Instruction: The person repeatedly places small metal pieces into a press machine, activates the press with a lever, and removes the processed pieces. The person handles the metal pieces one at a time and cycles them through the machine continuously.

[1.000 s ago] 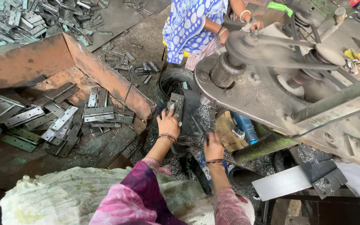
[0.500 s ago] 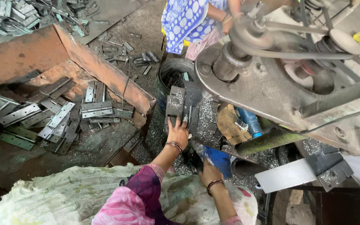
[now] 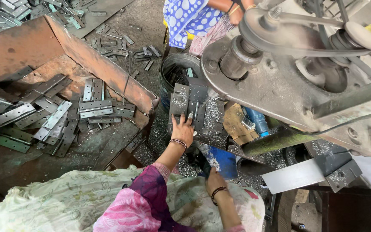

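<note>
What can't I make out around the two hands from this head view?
- Head view: the left hand covers part of the grey hinged metal plate; grip unclear.
- The right hand hides its fingers in the dark gap beside the blue machine part.
- The grey metal bucket: contents too dark.

Tray: rusty orange (image 3: 31, 47), holding grey metal hinges (image 3: 95, 107).
Bucket: dark metal (image 3: 174, 68), beside belt-driven machine (image 3: 288, 81).
Bottle: blue (image 3: 257, 121).

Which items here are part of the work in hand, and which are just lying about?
In use: left hand on the metal hinge plate on the machine bed; right hand low by the blue part.
Lying about: hinge pile, rusty tray, metal bucket.
</note>
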